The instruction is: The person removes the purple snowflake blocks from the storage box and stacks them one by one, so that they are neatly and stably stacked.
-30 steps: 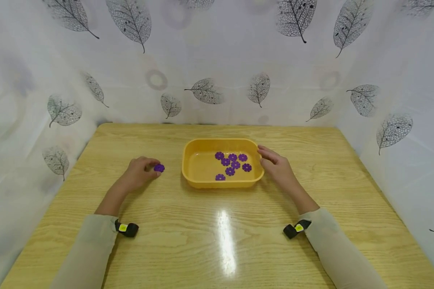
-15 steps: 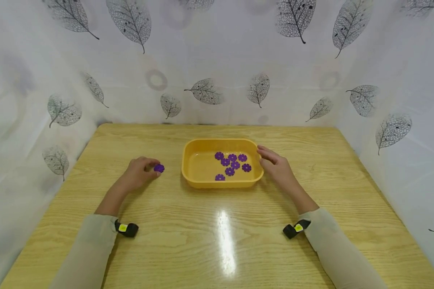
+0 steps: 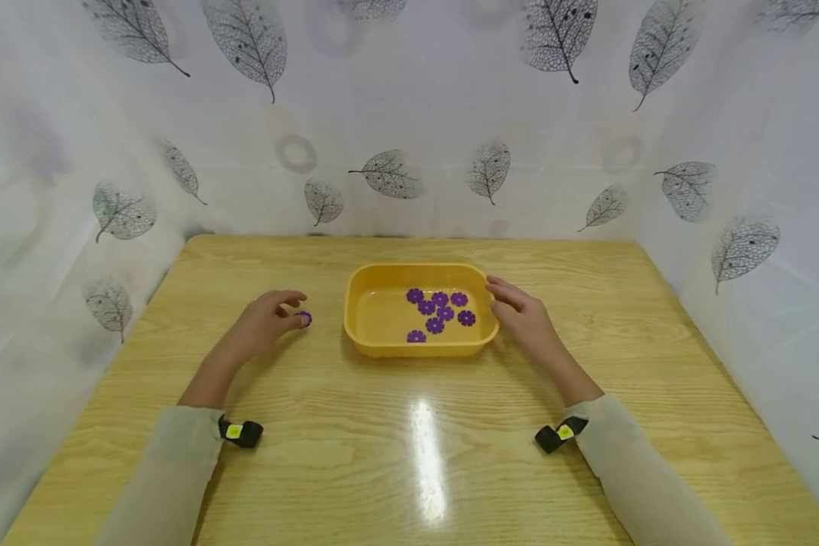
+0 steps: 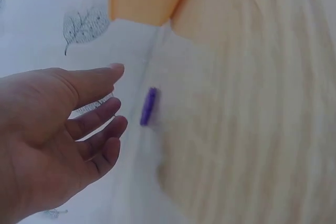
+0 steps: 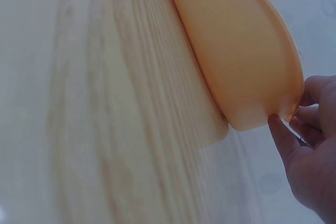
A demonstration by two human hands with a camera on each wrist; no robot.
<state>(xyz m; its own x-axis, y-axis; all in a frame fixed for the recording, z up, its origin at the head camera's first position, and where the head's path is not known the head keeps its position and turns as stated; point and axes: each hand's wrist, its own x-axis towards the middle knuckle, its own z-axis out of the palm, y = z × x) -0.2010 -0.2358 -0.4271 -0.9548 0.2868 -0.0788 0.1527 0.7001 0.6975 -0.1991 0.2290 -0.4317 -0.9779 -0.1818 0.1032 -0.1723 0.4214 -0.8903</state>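
My left hand [image 3: 268,322] is at the left of the table, thumb and fingers spread apart. Just past its fingertips is a purple notched plastic disc [image 3: 305,319], partly hidden by the thumb in the head view. The left wrist view shows a gap between the fingertips and this disc [image 4: 149,107], seen edge-on. At the table's middle stands a yellow plastic tub [image 3: 389,349]. My right hand [image 3: 524,315] holds its right end, with the thumb [image 5: 281,135] against the outer wall and the fingers at the rim.
Several more purple discs [image 3: 434,325] lie inside the tub, mostly in its right half. The wooden table [image 3: 327,440] ends at a white curtain [image 3: 409,91] with a leaf print, which hangs behind and along both sides.
The left hand has let go of the purple disc; its fingers have spread and lifted slightly away. The right hand and the tub have stayed in place.
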